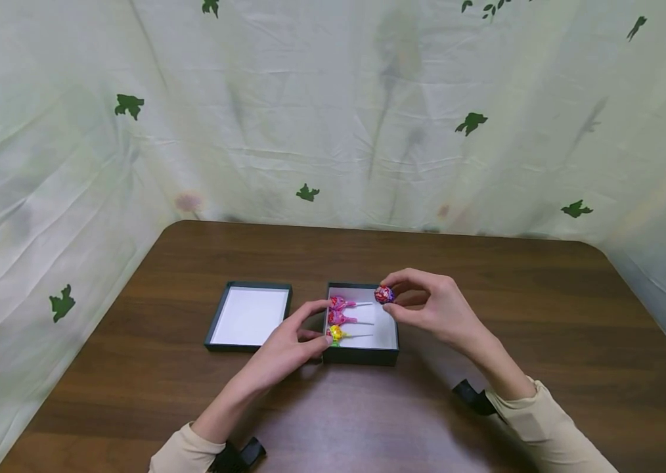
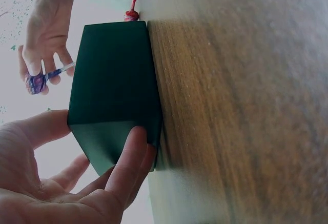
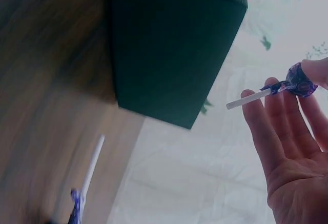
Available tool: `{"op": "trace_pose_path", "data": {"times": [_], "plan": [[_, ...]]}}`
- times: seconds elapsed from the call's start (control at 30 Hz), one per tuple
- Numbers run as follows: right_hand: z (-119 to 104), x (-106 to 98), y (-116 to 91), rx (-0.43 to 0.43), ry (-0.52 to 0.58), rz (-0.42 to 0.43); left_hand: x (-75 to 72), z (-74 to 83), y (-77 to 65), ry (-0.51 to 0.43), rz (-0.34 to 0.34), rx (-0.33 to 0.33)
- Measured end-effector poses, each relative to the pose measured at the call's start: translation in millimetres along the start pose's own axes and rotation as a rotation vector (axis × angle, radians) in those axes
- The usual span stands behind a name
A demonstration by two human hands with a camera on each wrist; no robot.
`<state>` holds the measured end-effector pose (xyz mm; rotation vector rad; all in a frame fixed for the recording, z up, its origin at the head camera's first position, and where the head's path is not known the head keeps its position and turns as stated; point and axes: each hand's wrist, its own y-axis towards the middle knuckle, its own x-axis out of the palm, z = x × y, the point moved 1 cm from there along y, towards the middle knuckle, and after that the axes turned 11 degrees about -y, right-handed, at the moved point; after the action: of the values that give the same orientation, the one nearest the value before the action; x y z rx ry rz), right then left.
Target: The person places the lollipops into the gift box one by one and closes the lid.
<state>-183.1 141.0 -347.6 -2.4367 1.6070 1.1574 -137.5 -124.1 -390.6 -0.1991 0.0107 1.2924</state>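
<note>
My right hand (image 1: 427, 299) pinches a lollipop (image 1: 383, 294) in a red and purple wrapper over the right back part of a dark green box (image 1: 362, 356). In the right wrist view its white stick (image 3: 248, 99) points toward the box. My left hand (image 1: 288, 345) holds the box at its left side, a finger (image 2: 134, 144) pressing the outer wall. Inside lie two pink lollipops (image 1: 341, 318) and a yellow lollipop (image 1: 335, 333), sticks to the right. A bit of green shows below the yellow one, partly hidden by the left thumb.
To the left lies a shallow box lid (image 1: 250, 316), white inside. A red-wrapped lollipop (image 2: 131, 15) is beyond the box in the left wrist view; a purple-wrapped lollipop (image 3: 77, 201) lies on the table (image 1: 132, 394) in the right wrist view. A pale curtain (image 1: 333, 118) hangs behind.
</note>
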Motion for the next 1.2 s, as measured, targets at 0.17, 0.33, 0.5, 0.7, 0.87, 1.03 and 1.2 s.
{"op": "trace_pose_path", "data": {"times": [0.17,0.33,0.5,0.7,0.87,1.03,1.2], "plan": [[0,15,9,-0.01,-0.046,-0.056,-0.3,-0.3,0.1,-0.011,0.001,0.001],[13,27,17,0.034,-0.176,-0.148,-0.4,-0.9,0.2,-0.025,-0.01,0.004],[17,31,26,0.041,-0.262,-0.197,-1.0,-0.6,0.5,-0.015,-0.013,0.001],[17,37,35,0.01,-0.326,-0.237,-1.8,-0.6,-0.3,-0.02,-0.019,0.003],[20,43,39,0.009,-0.39,-0.287,-1.4,-0.7,-0.8,-0.028,-0.028,0.008],[25,44,42,-0.007,-0.495,-0.312,-1.1,-0.8,-0.6,-0.027,-0.033,0.013],[30,46,46,-0.035,-0.562,-0.327,-0.7,-0.6,-0.1,-0.033,-0.036,0.013]]}}
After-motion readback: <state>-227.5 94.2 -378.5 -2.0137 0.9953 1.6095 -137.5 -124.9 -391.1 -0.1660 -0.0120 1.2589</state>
